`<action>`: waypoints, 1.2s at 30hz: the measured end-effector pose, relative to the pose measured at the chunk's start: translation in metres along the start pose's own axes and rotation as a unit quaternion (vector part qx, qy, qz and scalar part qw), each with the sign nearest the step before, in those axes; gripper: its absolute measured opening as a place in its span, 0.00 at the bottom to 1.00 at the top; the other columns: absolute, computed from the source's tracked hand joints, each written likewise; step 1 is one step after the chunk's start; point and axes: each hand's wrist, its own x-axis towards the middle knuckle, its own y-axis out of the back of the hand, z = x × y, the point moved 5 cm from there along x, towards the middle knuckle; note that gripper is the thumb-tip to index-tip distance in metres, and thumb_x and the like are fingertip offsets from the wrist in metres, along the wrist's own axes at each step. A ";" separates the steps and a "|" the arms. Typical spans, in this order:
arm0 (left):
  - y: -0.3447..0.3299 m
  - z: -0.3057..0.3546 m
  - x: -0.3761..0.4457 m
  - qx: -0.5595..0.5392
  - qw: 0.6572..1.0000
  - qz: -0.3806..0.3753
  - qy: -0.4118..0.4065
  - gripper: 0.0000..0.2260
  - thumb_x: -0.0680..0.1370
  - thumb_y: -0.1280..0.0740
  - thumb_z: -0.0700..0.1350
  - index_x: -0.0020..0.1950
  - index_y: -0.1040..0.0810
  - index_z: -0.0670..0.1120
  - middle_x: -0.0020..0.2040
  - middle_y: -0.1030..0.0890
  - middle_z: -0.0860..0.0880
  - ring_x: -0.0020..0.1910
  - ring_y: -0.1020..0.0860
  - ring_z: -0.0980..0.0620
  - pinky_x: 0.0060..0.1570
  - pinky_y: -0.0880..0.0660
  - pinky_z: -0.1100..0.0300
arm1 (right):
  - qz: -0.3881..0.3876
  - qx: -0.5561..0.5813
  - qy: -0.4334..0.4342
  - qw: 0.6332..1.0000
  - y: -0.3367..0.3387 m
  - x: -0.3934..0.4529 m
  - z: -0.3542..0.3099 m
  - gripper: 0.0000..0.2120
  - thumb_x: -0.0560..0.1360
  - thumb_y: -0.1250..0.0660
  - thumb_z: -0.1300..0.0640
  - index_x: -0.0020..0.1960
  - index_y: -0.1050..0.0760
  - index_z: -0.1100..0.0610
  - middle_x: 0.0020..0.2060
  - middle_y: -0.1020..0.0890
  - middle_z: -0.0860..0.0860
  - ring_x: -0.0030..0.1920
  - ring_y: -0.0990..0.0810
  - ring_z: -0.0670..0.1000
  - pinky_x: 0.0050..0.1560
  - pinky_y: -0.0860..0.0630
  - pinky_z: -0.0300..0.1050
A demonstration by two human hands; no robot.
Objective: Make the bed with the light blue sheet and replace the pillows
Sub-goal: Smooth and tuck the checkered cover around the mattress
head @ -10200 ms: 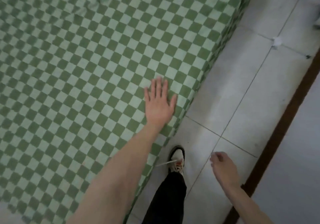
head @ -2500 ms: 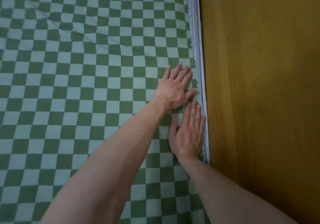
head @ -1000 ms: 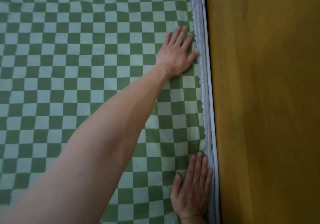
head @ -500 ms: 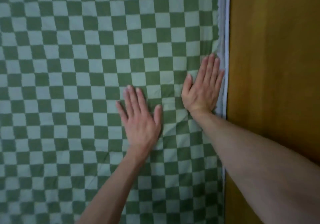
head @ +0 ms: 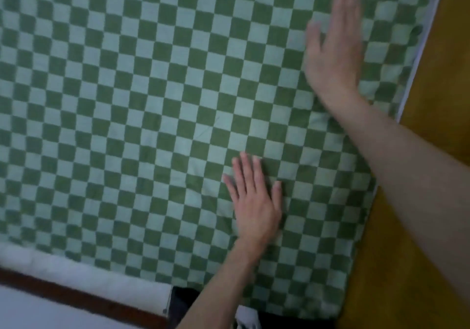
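Sheet [head: 157, 115], green-and-pale checked, lies spread flat over the bed, reaching the white mattress edge [head: 84, 276] nearest me and the ochre wooden panel [head: 437, 79] on my right. My left hand [head: 255, 205] rests palm down on it, fingers straight and slightly spread. My right hand [head: 333, 49], blurred, is flat and open on or just over the cloth near the panel-side edge; contact unclear. Faint creases between my hands.

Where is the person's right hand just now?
In the head view, the right hand lies flat on the checkered sheet at upper right, near the wooden board.
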 end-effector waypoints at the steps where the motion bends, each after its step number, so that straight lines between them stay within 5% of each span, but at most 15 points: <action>1: -0.002 -0.018 -0.019 0.024 0.999 -0.016 0.033 0.31 0.86 0.53 0.60 0.84 0.52 0.43 0.84 0.56 0.42 0.83 0.56 0.42 0.79 0.56 0.36 | -0.032 0.014 0.030 0.999 -0.018 -0.027 -0.034 0.33 0.83 0.56 0.41 0.82 0.52 0.59 0.82 0.49 0.54 0.82 0.52 0.53 0.81 0.53 0.52; 4: -0.038 0.003 -0.079 0.028 0.992 -0.106 -0.070 0.32 0.86 0.57 0.60 0.83 0.59 0.43 0.84 0.48 0.42 0.83 0.59 0.44 0.79 0.62 0.38 | -0.172 -0.015 0.152 0.973 -0.076 -0.135 -0.075 0.32 0.84 0.59 0.39 0.82 0.54 0.57 0.82 0.53 0.52 0.82 0.56 0.52 0.81 0.55 0.55; 6: -0.065 0.040 -0.119 0.025 0.966 -0.158 -0.202 0.30 0.86 0.60 0.59 0.84 0.56 0.44 0.81 0.37 0.45 0.83 0.56 0.44 0.79 0.65 0.41 | -0.211 -0.111 0.178 0.955 -0.088 -0.200 -0.020 0.32 0.84 0.61 0.38 0.83 0.58 0.53 0.82 0.57 0.50 0.81 0.59 0.52 0.81 0.57 0.58; 8: -0.079 0.067 -0.157 0.054 0.909 -0.197 -0.363 0.28 0.86 0.55 0.59 0.82 0.40 0.46 0.79 0.32 0.47 0.82 0.46 0.46 0.80 0.63 0.42 | -0.153 -0.173 0.073 0.970 -0.066 -0.238 0.069 0.32 0.84 0.60 0.37 0.83 0.59 0.52 0.82 0.57 0.49 0.82 0.58 0.54 0.80 0.56 0.60; 10: -0.073 0.065 -0.195 0.032 0.867 -0.201 -0.455 0.26 0.86 0.48 0.58 0.81 0.38 0.46 0.80 0.34 0.47 0.82 0.44 0.48 0.81 0.60 0.44 | -0.104 -0.163 -0.112 0.975 -0.030 -0.270 0.141 0.35 0.83 0.61 0.35 0.83 0.56 0.55 0.82 0.54 0.52 0.82 0.55 0.56 0.80 0.52 0.63; 13: -0.038 -0.010 -0.217 -0.007 0.942 -0.150 -0.300 0.27 0.87 0.51 0.58 0.83 0.45 0.47 0.83 0.43 0.45 0.83 0.52 0.48 0.81 0.58 0.44 | -0.103 -0.147 -0.157 0.971 -0.015 -0.303 0.140 0.37 0.82 0.64 0.36 0.82 0.56 0.59 0.82 0.53 0.56 0.82 0.55 0.55 0.79 0.48 0.61; 15: -0.017 -0.092 -0.214 0.032 0.990 -0.106 -0.083 0.29 0.87 0.53 0.59 0.84 0.49 0.45 0.84 0.50 0.45 0.83 0.55 0.46 0.80 0.57 0.42 | -0.096 -0.147 -0.108 0.979 -0.023 -0.305 0.091 0.35 0.84 0.62 0.38 0.82 0.57 0.58 0.82 0.54 0.55 0.82 0.55 0.54 0.80 0.48 0.61; 17: 0.002 -0.146 -0.220 0.055 0.992 -0.096 0.061 0.31 0.86 0.53 0.59 0.84 0.53 0.42 0.84 0.56 0.43 0.83 0.57 0.43 0.80 0.56 0.39 | -0.092 -0.118 -0.007 0.989 -0.037 -0.310 0.022 0.33 0.85 0.59 0.40 0.82 0.57 0.59 0.82 0.56 0.55 0.82 0.55 0.55 0.81 0.51 0.59; 19: -0.008 -0.138 -0.232 0.044 0.989 -0.119 0.072 0.35 0.86 0.50 0.61 0.83 0.53 0.39 0.83 0.57 0.39 0.83 0.58 0.39 0.79 0.53 0.36 | -0.162 -0.089 0.179 0.966 -0.065 -0.330 -0.039 0.33 0.85 0.58 0.41 0.82 0.56 0.60 0.81 0.59 0.55 0.82 0.57 0.55 0.81 0.56 0.55; 22: -0.044 -0.086 -0.253 0.020 0.989 -0.146 -0.031 0.36 0.84 0.49 0.63 0.83 0.52 0.40 0.83 0.57 0.37 0.82 0.58 0.36 0.78 0.54 0.35 | -0.273 -0.146 0.403 0.861 -0.091 -0.359 -0.020 0.33 0.85 0.59 0.38 0.83 0.56 0.56 0.82 0.57 0.52 0.82 0.58 0.55 0.80 0.58 0.58; 24: -0.060 -0.061 -0.259 0.024 0.968 -0.186 -0.166 0.33 0.85 0.49 0.62 0.84 0.49 0.43 0.84 0.57 0.39 0.83 0.58 0.41 0.78 0.51 0.38 | -0.233 -0.185 0.312 0.902 -0.084 -0.340 0.040 0.32 0.84 0.57 0.38 0.83 0.56 0.53 0.82 0.56 0.50 0.82 0.57 0.54 0.80 0.58 0.57; 27: -0.055 -0.059 -0.279 0.008 0.929 -0.198 -0.314 0.27 0.86 0.48 0.58 0.83 0.44 0.48 0.84 0.50 0.45 0.83 0.55 0.46 0.80 0.50 0.41 | -0.151 -0.176 -0.011 0.973 -0.041 -0.347 0.128 0.33 0.84 0.58 0.37 0.83 0.58 0.53 0.82 0.55 0.50 0.82 0.56 0.54 0.80 0.56 0.59; 30: -0.028 -0.102 -0.268 0.013 0.972 -0.121 -0.203 0.28 0.87 0.49 0.57 0.84 0.49 0.49 0.84 0.51 0.46 0.83 0.54 0.45 0.78 0.47 0.37 | -0.112 -0.118 -0.207 0.965 -0.012 -0.382 0.147 0.39 0.81 0.65 0.32 0.83 0.57 0.57 0.82 0.54 0.55 0.82 0.56 0.56 0.79 0.52 0.63; 33: -0.003 -0.175 -0.232 0.019 0.994 -0.045 0.100 0.30 0.86 0.49 0.58 0.84 0.54 0.46 0.84 0.57 0.42 0.83 0.56 0.41 0.79 0.53 0.35 | -0.102 -0.101 -0.108 0.984 -0.029 -0.391 0.079 0.34 0.85 0.58 0.38 0.83 0.58 0.57 0.82 0.55 0.56 0.82 0.56 0.57 0.80 0.59 0.58; 36: -0.020 -0.173 -0.258 0.004 0.986 -0.089 0.144 0.34 0.85 0.47 0.59 0.84 0.55 0.43 0.83 0.58 0.37 0.82 0.57 0.36 0.78 0.51 0.34 | -0.202 -0.127 0.185 0.953 -0.073 -0.441 0.023 0.32 0.85 0.54 0.43 0.83 0.55 0.57 0.82 0.53 0.55 0.82 0.55 0.57 0.80 0.60 0.58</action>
